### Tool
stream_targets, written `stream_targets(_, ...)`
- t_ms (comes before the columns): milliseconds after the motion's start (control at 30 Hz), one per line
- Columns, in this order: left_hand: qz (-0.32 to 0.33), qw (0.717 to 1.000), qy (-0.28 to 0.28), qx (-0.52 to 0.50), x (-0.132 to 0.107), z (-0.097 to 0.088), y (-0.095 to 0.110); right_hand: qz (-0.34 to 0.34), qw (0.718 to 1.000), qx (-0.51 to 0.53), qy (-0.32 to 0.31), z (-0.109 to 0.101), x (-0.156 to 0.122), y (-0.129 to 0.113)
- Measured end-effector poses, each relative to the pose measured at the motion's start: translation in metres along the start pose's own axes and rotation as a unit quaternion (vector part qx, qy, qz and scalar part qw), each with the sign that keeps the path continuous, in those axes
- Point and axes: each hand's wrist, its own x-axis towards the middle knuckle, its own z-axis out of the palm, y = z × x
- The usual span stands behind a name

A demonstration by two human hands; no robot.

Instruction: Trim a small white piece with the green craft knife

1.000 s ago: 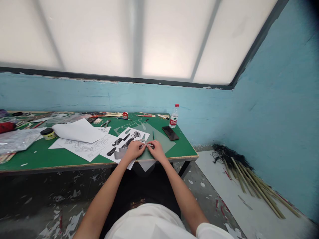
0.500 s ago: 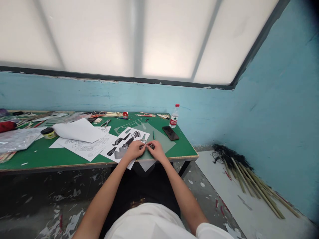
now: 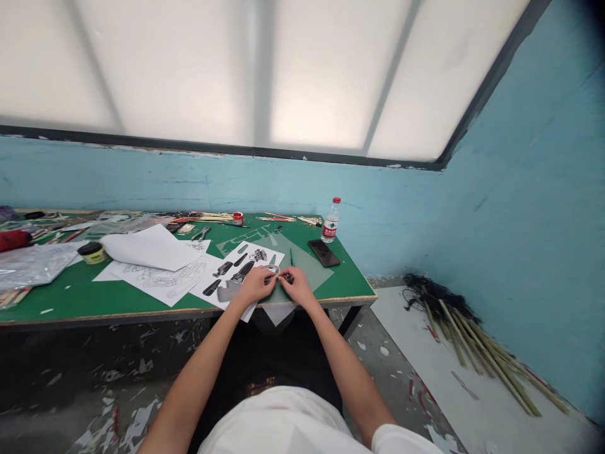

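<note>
At the table's front edge my left hand (image 3: pixel 256 284) and my right hand (image 3: pixel 296 284) meet, fingertips pinched close together. Between them shows a small pale curved strip (image 3: pixel 273 267), partly hidden by the fingers; its exact kind is too small to make out. Beneath the hands lies a translucent sheet (image 3: pixel 316 270), with a corner hanging over the edge. A white paper printed with dark shapes (image 3: pixel 227 273) is partly under my left hand and forearm. Just beyond my right hand rests a thin dark green stick-like tool (image 3: pixel 292 256).
A black phone (image 3: pixel 324 253) and a water bottle (image 3: pixel 330 222) stand at the right. Leftward are line-drawing papers (image 3: pixel 163 277), pliers (image 3: pixel 201 234), a yellow jar with a black lid (image 3: pixel 92 253) and a red jar (image 3: pixel 237 219). Bamboo poles (image 3: pixel 491 353) lie on the floor.
</note>
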Motion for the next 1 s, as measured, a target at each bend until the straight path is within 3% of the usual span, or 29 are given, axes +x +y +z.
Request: stream_targets(1000,-0.011,1.0,-0.008,-0.021,-0.003,-0.004,-0.002,-0.03,0.999,0.017,-0.026,-0.01,-0.002,-0.017)
